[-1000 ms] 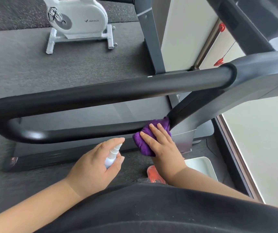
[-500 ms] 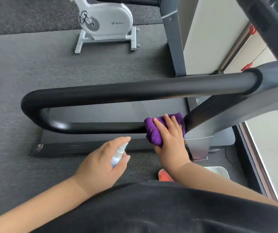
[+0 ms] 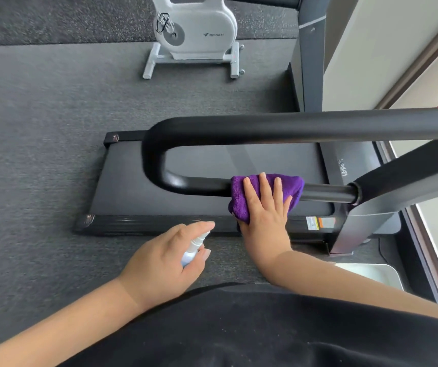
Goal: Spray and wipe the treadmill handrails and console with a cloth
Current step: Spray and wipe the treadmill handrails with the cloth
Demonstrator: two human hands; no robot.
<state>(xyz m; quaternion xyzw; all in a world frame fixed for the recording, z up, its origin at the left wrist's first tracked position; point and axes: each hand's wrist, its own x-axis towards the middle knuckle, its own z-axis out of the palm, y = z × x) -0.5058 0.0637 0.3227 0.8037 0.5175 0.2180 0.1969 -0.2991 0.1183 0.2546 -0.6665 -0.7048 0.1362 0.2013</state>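
Head view: right hand [image 3: 264,221] fingers [image 3: 263,186] spread, pressing purple cloth [image 3: 239,205] over handrail [image 3: 326,193]

Cloth [image 3: 265,192] draped on lower handrail [image 3: 199,185], right hand [image 3: 264,207] upon it, left hand [image 3: 159,258] with spray bottle [image 3: 192,247] nearer left, treadmill deck [image 3: 159,197] beneath, exercise bike [image 3: 196,35] behind.
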